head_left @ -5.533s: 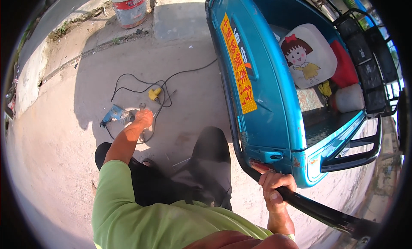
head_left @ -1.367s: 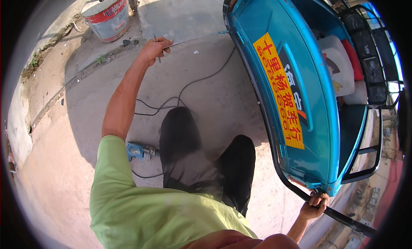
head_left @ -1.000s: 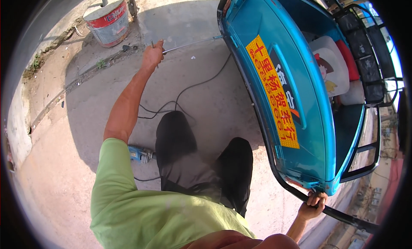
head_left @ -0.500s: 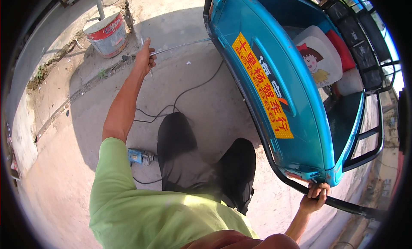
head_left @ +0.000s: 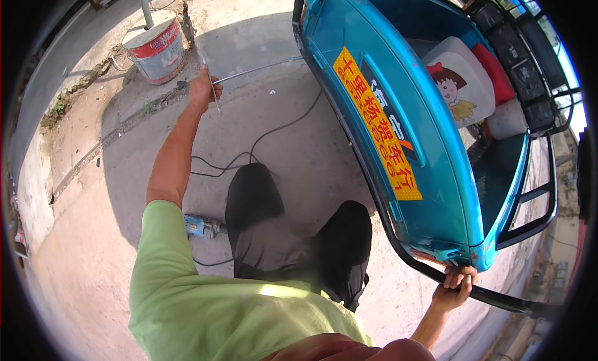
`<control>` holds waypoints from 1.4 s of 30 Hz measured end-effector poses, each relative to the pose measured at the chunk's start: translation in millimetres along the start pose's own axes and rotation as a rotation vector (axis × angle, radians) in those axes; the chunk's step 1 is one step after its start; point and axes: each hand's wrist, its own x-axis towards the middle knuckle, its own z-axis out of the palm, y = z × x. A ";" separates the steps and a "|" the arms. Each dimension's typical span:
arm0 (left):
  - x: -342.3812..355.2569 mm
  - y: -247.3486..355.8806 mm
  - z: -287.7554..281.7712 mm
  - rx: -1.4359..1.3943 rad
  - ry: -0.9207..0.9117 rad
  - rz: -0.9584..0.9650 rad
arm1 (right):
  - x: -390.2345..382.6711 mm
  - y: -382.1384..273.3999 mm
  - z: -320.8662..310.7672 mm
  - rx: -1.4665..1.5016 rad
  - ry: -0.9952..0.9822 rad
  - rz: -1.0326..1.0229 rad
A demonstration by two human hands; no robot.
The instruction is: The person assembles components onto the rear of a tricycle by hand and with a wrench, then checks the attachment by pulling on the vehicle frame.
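My left hand (head_left: 201, 89) reaches out to the upper left, its fingers closed round the crossbar of a T-handle wrench (head_left: 256, 69). The wrench's long thin shaft runs right to the black tube frame of a teal cargo vehicle (head_left: 448, 174); its tip is hidden there. At the lower right, my right hand (head_left: 456, 287) is wrapped round the black tube bumper (head_left: 507, 300), just below the corner of the vehicle's teal body. A yellow sticker (head_left: 377, 124) with red lettering runs along the body panel.
A blue power tool (head_left: 202, 226) lies on the concrete beside my left leg. Its black cable (head_left: 274, 132) loops across the ground toward the vehicle. A paint bucket (head_left: 156, 46) with a pole set in it stands at the upper left. A cartoon-printed seat (head_left: 448, 75) sits inside the vehicle.
My left hand has shifted slightly left with the wrench's handle, and its fingers are placed a little differently. My right hand stays on the bumper.
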 end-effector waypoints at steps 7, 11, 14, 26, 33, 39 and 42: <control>63.5 -12.0 -12.8 -0.001 -0.154 -0.353 | 3.6 2.3 -1.8 0.006 -0.023 -0.006; 40.8 6.9 -3.2 0.035 -0.057 -0.368 | 2.6 2.4 -1.3 0.001 -0.021 -0.029; 33.6 7.6 -8.8 0.246 -0.084 -0.309 | 1.2 1.6 -2.5 -0.013 -0.005 -0.030; 62.9 -20.7 -4.3 0.099 -0.076 -0.499 | 5.4 1.7 5.9 -0.017 -0.038 -0.022; -0.5 6.5 -1.1 0.235 0.146 0.107 | 4.8 0.1 5.2 -0.028 -0.046 -0.031; -0.2 -36.2 -28.5 0.261 -0.050 0.447 | -5.2 -0.4 -0.2 -0.055 -0.006 -0.011; 4.2 -52.1 -9.5 0.607 -0.016 0.871 | -9.1 -1.6 -5.6 -0.025 -0.049 -0.019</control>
